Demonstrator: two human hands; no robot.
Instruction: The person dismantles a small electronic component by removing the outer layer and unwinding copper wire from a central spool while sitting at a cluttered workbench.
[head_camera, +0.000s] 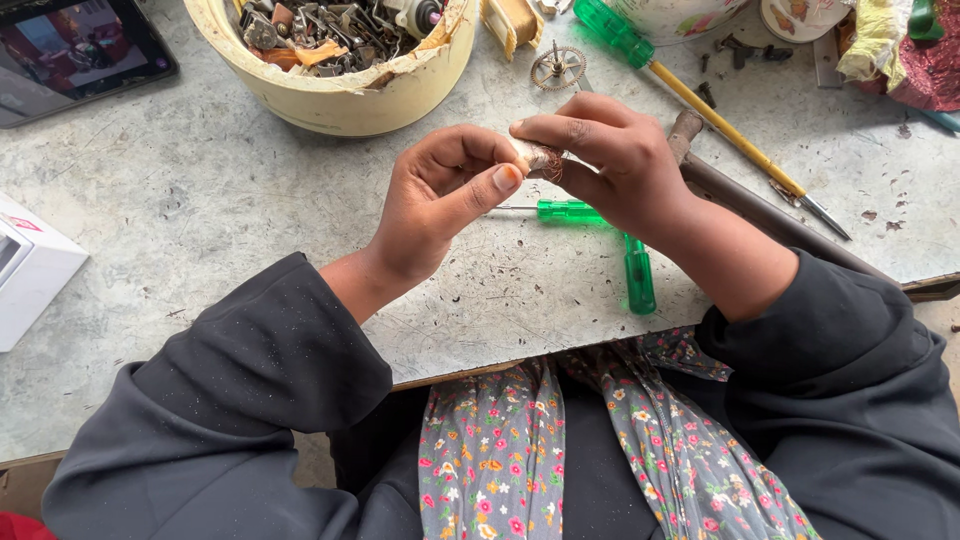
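My left hand (440, 195) and my right hand (610, 160) meet above the worn grey table (200, 190). Together they pinch a small white part wound with thin copper wire (540, 158). The left thumb presses on its near side, and the right fingers curl over its far end, hiding most of it. Both sleeves are dark grey. Under the hands lie two green-handled screwdrivers (570, 211), one pointing left, the other (638, 275) lying towards the table's front edge.
A cracked cream bowl (345, 95) full of small metal parts stands at the back. A brass gear (557, 67), a long yellow-shafted screwdriver with a green handle (700, 100), a tablet (75, 50) and a white box (30, 265) lie around.
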